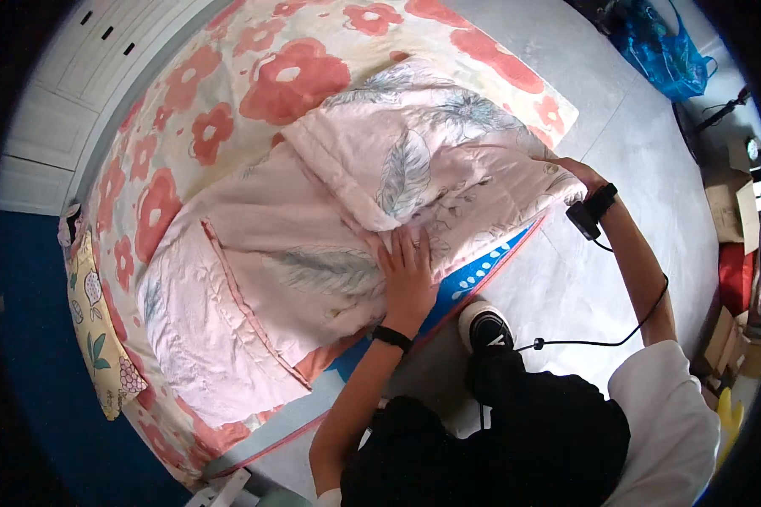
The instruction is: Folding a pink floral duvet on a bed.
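Observation:
A pale pink quilt (313, 228) with grey feather and flower drawings lies rumpled, its upper part folded over on itself. My left hand (408, 275) rests on it near the front edge, fingers spread and flat, close to the corner of the folded layer. At the quilt's right end, my right hand (579, 173) grips the edge; its fingers are partly hidden by the fabric. Under the quilt is a cream sheet (292, 80) with big coral flowers. A blue mat (482, 275) with white leaf shapes and a red border shows beneath the quilt's front edge.
A yellow printed pillow (101, 329) lies at the left edge, near white cabinets (46, 127). At the right stand cardboard boxes (727, 198), with a blue plastic bag (664, 51) farther back. My shoe (486, 328) is on the grey floor beside the mat. A black cable (600, 340) hangs by my right arm.

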Demonstrator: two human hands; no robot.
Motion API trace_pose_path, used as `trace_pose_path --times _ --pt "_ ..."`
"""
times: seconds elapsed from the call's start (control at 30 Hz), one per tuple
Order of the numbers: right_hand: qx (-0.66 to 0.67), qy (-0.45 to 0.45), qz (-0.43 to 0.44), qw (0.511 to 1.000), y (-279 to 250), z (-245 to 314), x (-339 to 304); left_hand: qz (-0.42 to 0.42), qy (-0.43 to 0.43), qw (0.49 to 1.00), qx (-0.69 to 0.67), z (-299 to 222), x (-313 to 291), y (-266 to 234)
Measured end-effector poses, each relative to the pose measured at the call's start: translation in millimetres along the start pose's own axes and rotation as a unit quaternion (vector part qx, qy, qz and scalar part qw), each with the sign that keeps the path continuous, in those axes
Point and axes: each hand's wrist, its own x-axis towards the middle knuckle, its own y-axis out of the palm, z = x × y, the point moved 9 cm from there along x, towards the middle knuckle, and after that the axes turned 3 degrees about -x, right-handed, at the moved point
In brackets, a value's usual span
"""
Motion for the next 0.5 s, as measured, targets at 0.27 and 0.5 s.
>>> trace_pose_path --times 0.27,0.5 --pt "-0.432 0.008 -0.043 0.901 -52 60 115 -0.036 0.035 0.983 0.177 14 26 20" --pt "-0.376 -0.083 -0.092 0.918 2 167 333 -0.022 0.051 0.997 0.057 -2 33 -18"
